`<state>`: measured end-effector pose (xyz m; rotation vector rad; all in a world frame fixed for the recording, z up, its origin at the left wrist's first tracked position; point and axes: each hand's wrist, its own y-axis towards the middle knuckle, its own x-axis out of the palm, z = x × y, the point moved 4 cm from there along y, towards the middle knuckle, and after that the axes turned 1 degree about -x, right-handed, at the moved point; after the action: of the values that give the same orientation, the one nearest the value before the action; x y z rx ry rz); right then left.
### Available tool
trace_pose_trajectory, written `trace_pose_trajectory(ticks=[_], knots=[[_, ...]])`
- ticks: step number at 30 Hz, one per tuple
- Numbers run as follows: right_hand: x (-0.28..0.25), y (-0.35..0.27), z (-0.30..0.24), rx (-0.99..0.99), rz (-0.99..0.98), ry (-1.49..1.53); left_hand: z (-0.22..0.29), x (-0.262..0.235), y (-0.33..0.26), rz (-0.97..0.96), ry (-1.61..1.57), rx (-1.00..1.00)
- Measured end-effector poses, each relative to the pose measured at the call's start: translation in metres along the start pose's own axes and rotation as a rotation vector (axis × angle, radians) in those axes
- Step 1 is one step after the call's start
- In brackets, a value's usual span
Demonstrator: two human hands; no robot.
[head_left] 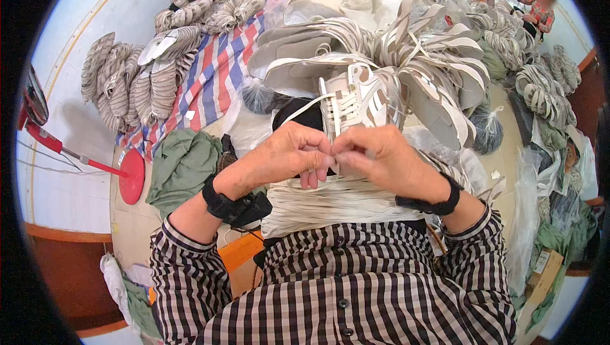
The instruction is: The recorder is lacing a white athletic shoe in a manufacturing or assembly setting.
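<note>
A beige and white shoe upper [357,100], partly laced, stands upright just beyond my hands. From its eyelets a pale shoelace [306,108] curves down toward my left hand [295,154]. That hand is closed in a pinch, its fingertips meeting those of my right hand [375,157], which pinches too. Between the fingertips a short bit of the lace shows; the rest is hidden by the fingers. Across my lap, below the hands, lies a thick bundle of white laces [330,208]. Both wrists wear black bands.
Stacked shoe uppers [305,68] fan out behind the shoe. More bundles [140,81] lie on a striped sheet [216,68] at left. A red fan stand [132,176] and green cloth [184,170] are nearer. At far right sits another person [540,14].
</note>
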<state>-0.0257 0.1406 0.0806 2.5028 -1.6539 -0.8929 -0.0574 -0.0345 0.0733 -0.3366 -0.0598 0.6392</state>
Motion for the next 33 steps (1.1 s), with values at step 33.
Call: trace_pose_trajectory(ticks=[33], knots=[[-0.031, 0.065, 0.116, -0.028, 0.165, -0.507, 0.001, -0.057, 0.104, 0.327, 1.13, 0.239]])
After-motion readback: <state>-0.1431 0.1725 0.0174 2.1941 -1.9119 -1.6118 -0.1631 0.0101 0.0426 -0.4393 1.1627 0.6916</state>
